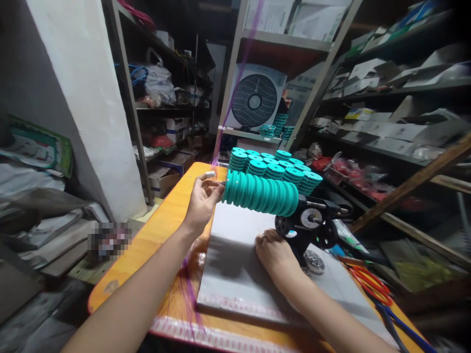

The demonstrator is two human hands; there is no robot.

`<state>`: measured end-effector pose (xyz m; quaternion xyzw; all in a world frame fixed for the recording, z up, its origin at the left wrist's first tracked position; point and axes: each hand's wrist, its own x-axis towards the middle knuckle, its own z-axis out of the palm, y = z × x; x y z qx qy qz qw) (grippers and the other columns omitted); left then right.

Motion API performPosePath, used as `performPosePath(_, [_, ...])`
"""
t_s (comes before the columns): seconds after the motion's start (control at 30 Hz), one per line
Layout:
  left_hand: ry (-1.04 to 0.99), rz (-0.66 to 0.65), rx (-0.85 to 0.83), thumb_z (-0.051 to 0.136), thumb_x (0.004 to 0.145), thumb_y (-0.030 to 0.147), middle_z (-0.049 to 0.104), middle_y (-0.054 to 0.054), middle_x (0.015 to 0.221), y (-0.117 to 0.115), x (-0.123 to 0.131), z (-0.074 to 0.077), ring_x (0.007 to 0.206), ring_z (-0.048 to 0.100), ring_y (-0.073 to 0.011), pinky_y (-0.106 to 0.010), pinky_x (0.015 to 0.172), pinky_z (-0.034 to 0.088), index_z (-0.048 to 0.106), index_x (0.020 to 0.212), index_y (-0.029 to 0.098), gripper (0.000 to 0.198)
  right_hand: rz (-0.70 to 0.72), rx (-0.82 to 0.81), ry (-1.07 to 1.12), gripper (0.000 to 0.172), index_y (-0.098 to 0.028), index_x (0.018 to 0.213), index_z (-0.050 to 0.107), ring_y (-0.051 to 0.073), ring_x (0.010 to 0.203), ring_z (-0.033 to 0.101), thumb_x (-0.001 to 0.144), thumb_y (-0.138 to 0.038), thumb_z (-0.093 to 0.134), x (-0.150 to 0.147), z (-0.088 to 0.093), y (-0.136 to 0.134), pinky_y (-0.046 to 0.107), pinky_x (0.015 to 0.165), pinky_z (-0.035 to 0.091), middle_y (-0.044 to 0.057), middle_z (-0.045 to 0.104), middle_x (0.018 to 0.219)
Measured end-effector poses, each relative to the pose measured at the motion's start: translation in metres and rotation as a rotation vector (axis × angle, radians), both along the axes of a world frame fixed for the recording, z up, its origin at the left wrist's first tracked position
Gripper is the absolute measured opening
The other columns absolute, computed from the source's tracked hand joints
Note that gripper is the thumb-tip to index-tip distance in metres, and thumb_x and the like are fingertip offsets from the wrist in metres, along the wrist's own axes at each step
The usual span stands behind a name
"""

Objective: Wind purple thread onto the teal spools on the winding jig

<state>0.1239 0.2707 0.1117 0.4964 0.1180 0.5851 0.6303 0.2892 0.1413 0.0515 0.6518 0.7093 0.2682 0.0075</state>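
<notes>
A row of green spools [261, 193] sits side by side on the spindle of a black hand winding machine [309, 220]. My left hand [202, 203] is at the row's left end, thumb and fingers closed on the spindle tip [221, 183]. White wrapping [210, 174] covers one of its fingertips. My right hand [274, 250] rests low, beside the machine's base, with fingers curled in; whatever they hold is hidden. Purple strands [217, 147] hang down near my left hand, and more purple strands [189, 287] lie over the table.
Stacked green spools [274, 166] stand behind the row. The machine is on a white board [235, 274] on the orange table [147, 255]. A round tin [314, 262] stands by its base. Red-handled scissors [371, 284] lie right. A box fan [253, 98] and loaded shelves [390, 88] stand behind.
</notes>
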Motion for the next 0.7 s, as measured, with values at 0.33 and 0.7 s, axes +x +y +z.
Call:
performPosePath(0.33, [-0.002, 0.008, 0.028, 0.073, 0.076, 0.031, 0.055, 0.002, 0.090, 0.001, 0.001, -0.002, 0.076, 0.058, -0.0088, -0.021, 0.067, 0.047, 0.046, 0.109, 0.022, 0.043, 0.142, -0.043, 0.297, 0.025, -0.021, 0.091, 0.072, 0.019, 0.087, 0.062, 0.084, -0.006, 0.053, -0.004, 0.010, -0.046, 0.030, 0.076, 0.051, 0.005, 0.069, 0.086])
performPosePath(0.7, [0.011, 0.007, 0.006, 0.074, 0.074, 0.032, 0.056, 0.002, 0.089, 0.001, 0.001, -0.001, 0.075, 0.059, -0.0097, -0.021, 0.065, 0.048, 0.047, 0.107, 0.024, 0.043, -0.003, -0.070, 0.599, 0.013, -0.026, 0.091, 0.075, 0.021, 0.084, 0.064, 0.082, -0.023, 0.066, 0.010, 0.009, -0.053, 0.031, 0.074, 0.052, 0.005, 0.068, 0.088])
